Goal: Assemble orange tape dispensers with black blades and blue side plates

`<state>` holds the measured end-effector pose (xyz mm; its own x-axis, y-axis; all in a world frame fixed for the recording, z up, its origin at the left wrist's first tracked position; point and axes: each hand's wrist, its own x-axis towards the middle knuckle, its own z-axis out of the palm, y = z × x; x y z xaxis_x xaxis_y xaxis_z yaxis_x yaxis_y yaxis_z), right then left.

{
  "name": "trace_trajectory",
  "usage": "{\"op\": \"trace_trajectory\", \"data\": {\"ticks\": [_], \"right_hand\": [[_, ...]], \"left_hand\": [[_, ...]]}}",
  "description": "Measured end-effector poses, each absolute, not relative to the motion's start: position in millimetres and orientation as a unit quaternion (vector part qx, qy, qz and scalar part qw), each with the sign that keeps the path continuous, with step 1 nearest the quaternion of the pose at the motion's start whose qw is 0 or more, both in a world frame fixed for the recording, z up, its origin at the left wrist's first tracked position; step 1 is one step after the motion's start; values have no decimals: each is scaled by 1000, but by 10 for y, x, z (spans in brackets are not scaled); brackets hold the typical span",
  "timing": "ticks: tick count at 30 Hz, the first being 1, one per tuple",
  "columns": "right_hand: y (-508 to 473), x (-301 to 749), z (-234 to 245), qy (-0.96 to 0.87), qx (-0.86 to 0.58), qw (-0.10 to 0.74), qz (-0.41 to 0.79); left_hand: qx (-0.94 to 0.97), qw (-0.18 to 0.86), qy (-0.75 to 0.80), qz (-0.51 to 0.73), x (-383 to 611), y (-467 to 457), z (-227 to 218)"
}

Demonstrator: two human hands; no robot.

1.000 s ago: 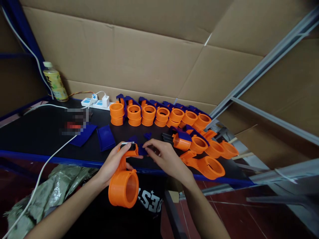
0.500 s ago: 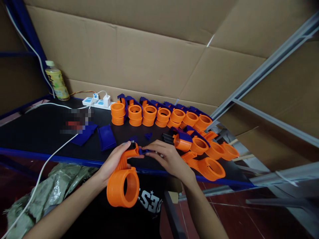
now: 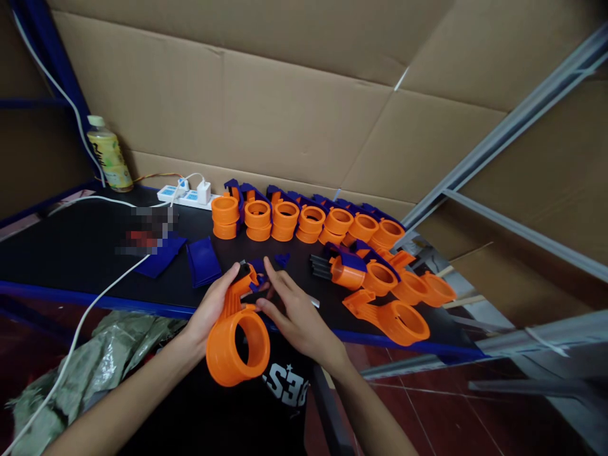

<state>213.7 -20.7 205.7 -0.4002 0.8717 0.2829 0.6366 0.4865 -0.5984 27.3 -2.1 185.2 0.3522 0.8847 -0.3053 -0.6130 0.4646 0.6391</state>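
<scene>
My left hand (image 3: 209,313) is closed around the handle of an orange tape dispenser (image 3: 217,354), whose ring hangs below over my lap. A black piece sits at the handle's top by my thumb, and a small blue part (image 3: 253,276) shows at that end. My right hand (image 3: 297,316) is close on the dispenser's right, thumb and forefinger spread apart. Between the hands is a dark bar (image 3: 255,296); whether the partly hidden right fingers touch it I cannot tell. Beyond them a small blue piece (image 3: 282,259) lies on the black tabletop (image 3: 90,244).
Stacked orange dispensers with blue parts (image 3: 285,221) line the back. More orange dispensers (image 3: 403,320) and black rods (image 3: 322,267) lie right. Blue plates (image 3: 204,261), a power strip (image 3: 190,195), a bottle (image 3: 110,155) and a white cable (image 3: 102,297) are at left.
The dispenser's handle end has tilted more upright and its ring has shifted slightly right and up. My right hand has come down and left, its pinch at the blue part opening.
</scene>
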Motion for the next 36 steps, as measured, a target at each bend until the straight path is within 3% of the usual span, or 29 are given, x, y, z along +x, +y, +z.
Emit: {"op": "trace_trajectory", "data": {"ticks": [15,24,33,36], "right_hand": [[-167,2185,2064,-781,-460,385,176],[1,2283,2092,-813,-371,367,260],[46,2313,1998,-715,-386,458,361],[63,2315,2047,-710,-376,454,385]], "left_hand": [[250,761,331,499,329,-131,1872],[259,768,329,485,324,-117,1855],[256,788,332,450,290,-136,1926],[269,771,342,465,305,-125,1907]]}}
